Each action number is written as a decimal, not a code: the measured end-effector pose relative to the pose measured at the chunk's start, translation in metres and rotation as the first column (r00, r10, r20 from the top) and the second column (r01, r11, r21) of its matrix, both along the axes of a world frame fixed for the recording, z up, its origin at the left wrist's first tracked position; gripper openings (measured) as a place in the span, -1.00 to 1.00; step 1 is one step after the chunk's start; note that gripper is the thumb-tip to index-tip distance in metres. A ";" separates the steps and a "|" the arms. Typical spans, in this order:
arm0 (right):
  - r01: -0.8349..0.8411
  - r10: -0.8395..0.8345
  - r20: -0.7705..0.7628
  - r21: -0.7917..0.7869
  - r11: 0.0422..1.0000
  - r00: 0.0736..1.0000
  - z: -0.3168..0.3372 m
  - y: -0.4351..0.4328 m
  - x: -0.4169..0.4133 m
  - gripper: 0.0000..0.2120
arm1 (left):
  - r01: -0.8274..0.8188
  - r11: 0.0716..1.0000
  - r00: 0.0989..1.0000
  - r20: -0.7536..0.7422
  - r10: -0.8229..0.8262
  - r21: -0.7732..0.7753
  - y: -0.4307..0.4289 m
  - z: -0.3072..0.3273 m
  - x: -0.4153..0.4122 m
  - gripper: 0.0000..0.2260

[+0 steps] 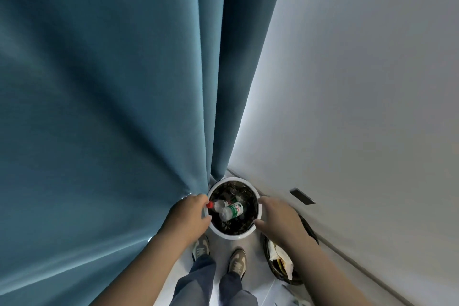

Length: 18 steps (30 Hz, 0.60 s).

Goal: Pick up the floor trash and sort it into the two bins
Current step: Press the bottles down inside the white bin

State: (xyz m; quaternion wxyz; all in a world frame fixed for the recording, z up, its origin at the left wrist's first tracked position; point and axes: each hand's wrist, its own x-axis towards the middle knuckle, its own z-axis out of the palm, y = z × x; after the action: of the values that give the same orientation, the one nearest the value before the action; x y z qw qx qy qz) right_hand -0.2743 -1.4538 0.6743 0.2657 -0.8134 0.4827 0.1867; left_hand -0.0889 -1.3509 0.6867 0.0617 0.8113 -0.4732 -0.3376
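A white round bin (257,226) with a dark liner stands on the floor in front of my feet. Inside lie a clear bottle with a red cap (218,205) and a green-labelled bottle (232,211) across it. My left hand (190,213) is at the bin's left rim, fingers curled, fingertips right at the red cap; whether they pinch it is unclear. My right hand (278,216) hovers at the right rim, fingers and thumb spread, holding nothing. A second dark bin (270,268) with crumpled paper (283,258) stands to the right, partly hidden by my right forearm.
A blue curtain (111,94) hangs close on the left and behind the white bin. A white wall (372,82) with a baseboard runs along the right, with a dark wall plate (302,196). My shoes (237,263) stand on pale floor just before the bins.
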 end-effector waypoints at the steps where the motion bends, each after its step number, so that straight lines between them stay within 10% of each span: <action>1: -0.023 0.023 0.009 -0.012 1.000 1.000 0.007 0.001 0.002 -0.63 | 0.011 1.000 1.000 0.003 -0.011 -0.008 0.000 0.006 0.001 -0.76; 18: -0.566 0.589 0.121 -0.177 0.805 0.799 0.105 -0.001 0.038 -0.59 | -0.213 0.960 0.967 0.104 0.233 -0.180 0.056 0.081 -0.014 -0.73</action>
State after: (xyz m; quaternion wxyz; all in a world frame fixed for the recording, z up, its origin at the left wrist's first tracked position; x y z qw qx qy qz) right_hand -0.2365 -1.4546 0.7793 0.1819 -0.9503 0.1982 0.1566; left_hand -0.1030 -1.2951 0.7677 0.1377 0.8709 -0.4083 -0.2363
